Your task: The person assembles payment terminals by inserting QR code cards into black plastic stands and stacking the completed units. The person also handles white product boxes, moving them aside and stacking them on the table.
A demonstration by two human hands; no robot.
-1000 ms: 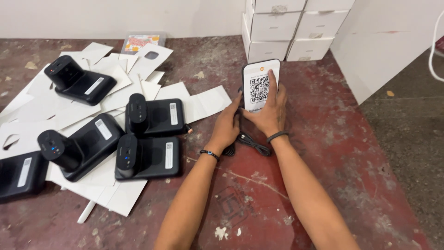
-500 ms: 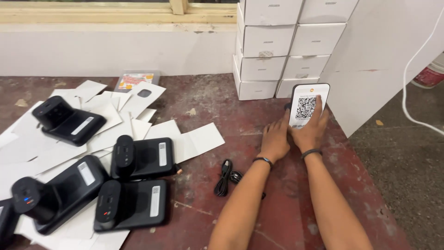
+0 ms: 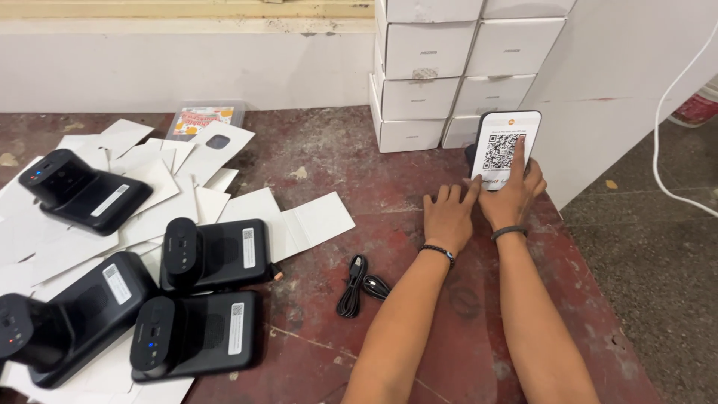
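My right hand (image 3: 514,196) grips a white upright panel with a square black-and-white code (image 3: 504,147), standing at the table's far right next to stacked white boxes (image 3: 449,67). My index finger lies up across its face. My left hand (image 3: 447,217) rests flat on the dark red table (image 3: 359,172) just left of it, fingers spread, holding nothing. A coiled black cable (image 3: 357,284) lies on the table behind my left forearm.
Several black handheld terminals (image 3: 213,254) lie on scattered white card sheets (image 3: 299,221) at the left. A small colourful packet (image 3: 198,120) sits by the back wall. The table's right edge drops to a grey floor (image 3: 651,254) with a white cord (image 3: 673,120).
Both hands carried the white code panel from mid-table to the far right beside the boxes. The black cable stayed behind on the table. My left hand now lies flat.
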